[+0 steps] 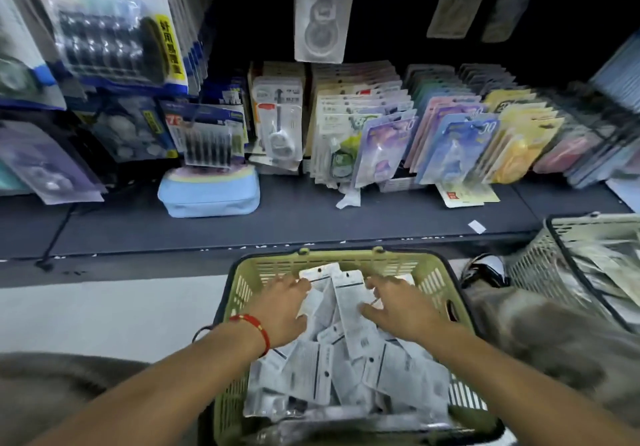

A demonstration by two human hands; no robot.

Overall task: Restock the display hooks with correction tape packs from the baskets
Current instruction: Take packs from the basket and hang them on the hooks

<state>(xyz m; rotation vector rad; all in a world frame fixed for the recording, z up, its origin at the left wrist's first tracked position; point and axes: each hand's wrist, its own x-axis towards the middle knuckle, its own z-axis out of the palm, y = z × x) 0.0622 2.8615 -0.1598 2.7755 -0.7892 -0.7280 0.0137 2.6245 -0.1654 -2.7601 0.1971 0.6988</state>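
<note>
A green plastic basket [346, 260] sits on the floor in front of me, filled with several white correction tape packs [322, 373] lying back side up. Both my hands are inside it. My left hand [282, 307], with a red cord at the wrist, rests with spread fingers on the left edge of a raised pack [353, 310]. My right hand [398, 310] touches the same pack's right side, thumb against it. Whether either hand grips the pack is unclear. Above, a white pack [320, 12] hangs from a display hook.
A dark low shelf [294, 217] holds rows of colourful carded packs [433, 134] and a light blue pouch [209, 191]. Blue-backed packs [110, 37] hang at upper left. A second, pale basket [571, 265] with packs stands at right beside a shoe [483, 269].
</note>
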